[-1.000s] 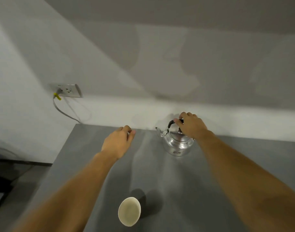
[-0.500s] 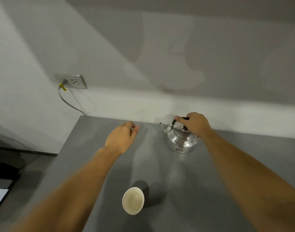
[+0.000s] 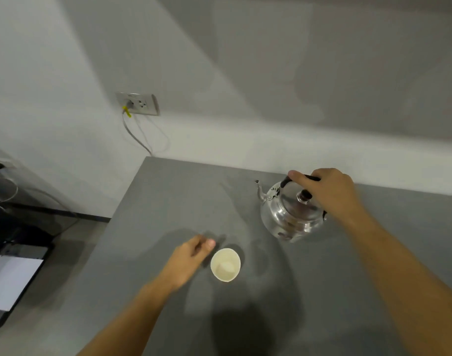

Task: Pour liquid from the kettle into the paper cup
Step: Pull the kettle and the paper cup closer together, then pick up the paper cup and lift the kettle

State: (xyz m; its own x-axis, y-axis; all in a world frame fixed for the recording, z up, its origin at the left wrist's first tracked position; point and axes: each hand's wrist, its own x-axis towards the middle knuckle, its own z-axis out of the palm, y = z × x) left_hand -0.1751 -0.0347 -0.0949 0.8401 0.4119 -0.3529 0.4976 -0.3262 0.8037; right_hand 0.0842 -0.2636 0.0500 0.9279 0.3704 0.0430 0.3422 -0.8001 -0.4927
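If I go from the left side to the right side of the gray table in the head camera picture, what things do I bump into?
Left hand → paper cup → kettle → right hand, which is gripping the kettle's black handle.

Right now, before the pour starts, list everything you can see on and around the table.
kettle: one, shiny silver with black handle and lid knob, far right of the table, spout pointing left
paper cup: one, off-white, upright near the table's middle, in front and left of the kettle
table: one, grey, against the wall
wall socket: one, pale, on the wall behind the table's left corner, with a yellow-tagged cable hanging from it
dark device with white sheet: one, low at far left, off the table
left hand: one, just left of the cup, contact unclear
right hand: one, fingers wrapped on the kettle's handle
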